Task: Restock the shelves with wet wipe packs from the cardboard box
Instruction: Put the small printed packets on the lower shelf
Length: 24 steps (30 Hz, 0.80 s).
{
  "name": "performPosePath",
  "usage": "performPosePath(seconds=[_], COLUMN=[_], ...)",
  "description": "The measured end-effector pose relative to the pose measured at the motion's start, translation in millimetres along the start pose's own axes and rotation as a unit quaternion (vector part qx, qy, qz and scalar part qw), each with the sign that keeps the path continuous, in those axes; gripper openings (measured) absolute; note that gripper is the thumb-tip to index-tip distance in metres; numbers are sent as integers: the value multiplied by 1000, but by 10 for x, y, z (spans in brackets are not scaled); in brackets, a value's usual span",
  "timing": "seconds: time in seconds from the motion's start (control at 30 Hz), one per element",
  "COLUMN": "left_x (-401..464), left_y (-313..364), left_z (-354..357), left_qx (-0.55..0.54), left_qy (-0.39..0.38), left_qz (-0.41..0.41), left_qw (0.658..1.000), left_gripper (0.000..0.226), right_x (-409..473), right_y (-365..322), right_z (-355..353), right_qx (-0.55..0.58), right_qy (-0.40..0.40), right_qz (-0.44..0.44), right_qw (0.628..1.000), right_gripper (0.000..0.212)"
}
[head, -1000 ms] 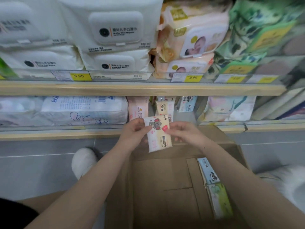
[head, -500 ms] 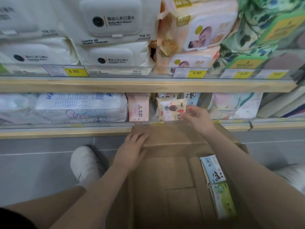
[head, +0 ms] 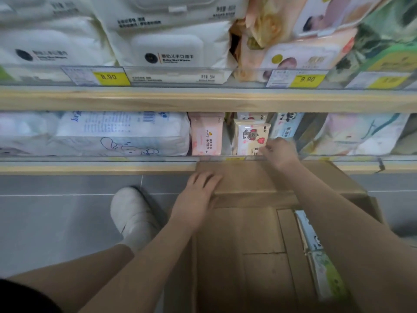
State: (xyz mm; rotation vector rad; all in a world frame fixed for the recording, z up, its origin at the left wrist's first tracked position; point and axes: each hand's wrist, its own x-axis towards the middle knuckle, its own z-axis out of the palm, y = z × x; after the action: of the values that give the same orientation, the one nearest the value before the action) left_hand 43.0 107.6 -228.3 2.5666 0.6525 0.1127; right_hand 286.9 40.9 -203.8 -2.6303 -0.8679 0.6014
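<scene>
Looking down from the head view, the right hand (head: 278, 152) was seen at the front edge of the lower shelf (head: 97, 168), its fingers curled against the lower right corner of a small bear-print wet wipe pack (head: 251, 137); whether the pack was pinched or only touched could not be told. The pack was stood upright on that shelf, just beside a pink pack (head: 206, 134) on its left and a panda-print pack (head: 286, 125) behind it on its right. The left hand (head: 197, 199) was laid flat, fingers straight, on the folded flap of the cardboard box (head: 246, 188), nothing being held in its grip. The box was set on the floor against the lower shelf's front edge, and two more packs (head: 320, 254) were seen along its right wall. A white shoe (head: 132, 216) was placed on the grey floor left of the box.
</scene>
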Motion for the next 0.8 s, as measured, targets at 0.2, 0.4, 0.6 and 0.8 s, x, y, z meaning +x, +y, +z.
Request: performPosePath(seconds=[0.2, 0.4, 0.6, 0.8], left_x=[-14, -96, -243, -279], left_y=[29, 228, 594, 1258], left_z=[-76, -265, -404, -219], left_qx=[32, 81, 6, -78], left_qy=[-33, -91, -53, -82], left_qz=[-22, -36, 13, 56], left_qw=[999, 992, 999, 992], left_gripper=[52, 54, 37, 31], right_x=[-208, -963, -1680, -2345], right_y=[95, 435, 912, 1444], right_z=[-134, -587, -737, -641], right_qx=[-26, -7, 43, 93], right_qy=[-42, -13, 52, 91], right_qz=[8, -5, 46, 117], right_qw=[999, 1000, 997, 985], right_gripper=[37, 41, 37, 35])
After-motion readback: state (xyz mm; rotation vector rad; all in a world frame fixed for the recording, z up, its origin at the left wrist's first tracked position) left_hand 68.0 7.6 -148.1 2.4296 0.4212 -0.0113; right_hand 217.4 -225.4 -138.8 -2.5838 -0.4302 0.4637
